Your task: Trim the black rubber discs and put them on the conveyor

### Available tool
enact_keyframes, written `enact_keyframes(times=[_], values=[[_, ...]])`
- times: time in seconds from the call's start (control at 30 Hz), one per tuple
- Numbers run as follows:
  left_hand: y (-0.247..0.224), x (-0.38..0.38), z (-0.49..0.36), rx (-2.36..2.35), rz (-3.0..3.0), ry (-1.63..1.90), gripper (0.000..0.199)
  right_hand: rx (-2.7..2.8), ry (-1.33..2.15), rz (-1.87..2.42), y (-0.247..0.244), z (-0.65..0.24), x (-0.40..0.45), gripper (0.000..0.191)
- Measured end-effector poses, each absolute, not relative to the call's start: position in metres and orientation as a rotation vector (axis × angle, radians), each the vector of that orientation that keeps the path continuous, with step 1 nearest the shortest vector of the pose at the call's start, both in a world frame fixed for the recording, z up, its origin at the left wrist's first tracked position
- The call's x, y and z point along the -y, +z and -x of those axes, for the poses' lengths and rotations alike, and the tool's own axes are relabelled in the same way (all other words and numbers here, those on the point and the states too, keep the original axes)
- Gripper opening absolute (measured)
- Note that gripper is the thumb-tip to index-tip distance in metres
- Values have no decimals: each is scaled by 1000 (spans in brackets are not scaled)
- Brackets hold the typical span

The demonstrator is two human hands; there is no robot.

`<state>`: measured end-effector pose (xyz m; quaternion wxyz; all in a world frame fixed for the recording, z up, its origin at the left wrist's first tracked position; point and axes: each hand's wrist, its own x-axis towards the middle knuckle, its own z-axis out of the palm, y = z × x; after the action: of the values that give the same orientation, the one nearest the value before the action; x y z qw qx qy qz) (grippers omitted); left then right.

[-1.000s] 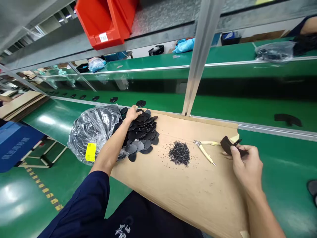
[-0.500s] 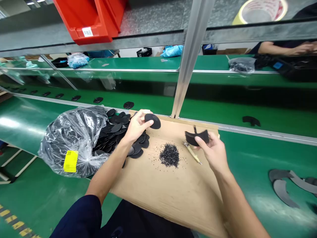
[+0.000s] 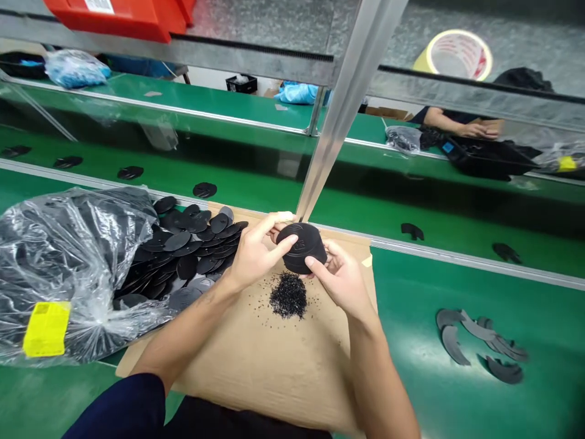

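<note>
My left hand point(image 3: 258, 250) grips a black oval piece point(image 3: 297, 236) between thumb and fingers. Against its lower side is a curved black piece point(image 3: 299, 266), pinched by my right hand point(image 3: 338, 271). The two pieces touch and overlap above the cardboard sheet point(image 3: 265, 372). Just below them lies a small heap of black bits point(image 3: 289, 296). Left of my left hand, many black oval pieces point(image 3: 183, 241) spill from a clear plastic bag point(image 3: 77, 244) with a yellow label.
A metal post point(image 3: 336, 122) rises behind my hands. Grey curved pieces point(image 3: 452, 344) lie on the green table at right. Black pieces point(image 3: 205, 189) sit along the green strip behind. Tape point(image 3: 457, 55) and a red bin point(image 3: 123, 18) are overhead. Another person's hands point(image 3: 478, 129) show beyond.
My hands have come together, bringing the oval and curved pieces into contact. The pen-like tool seen on the cardboard before is now out of sight. The view has shifted.
</note>
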<state>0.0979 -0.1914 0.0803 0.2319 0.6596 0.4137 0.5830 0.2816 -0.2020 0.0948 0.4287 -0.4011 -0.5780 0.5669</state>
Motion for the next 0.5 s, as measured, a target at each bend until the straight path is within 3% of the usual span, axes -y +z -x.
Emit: enact_keyframes(times=[0.5], values=[[85, 193, -94, -1112, -2140, 1488, 23, 1438, 1328, 1091, 93, -280, 205, 41]])
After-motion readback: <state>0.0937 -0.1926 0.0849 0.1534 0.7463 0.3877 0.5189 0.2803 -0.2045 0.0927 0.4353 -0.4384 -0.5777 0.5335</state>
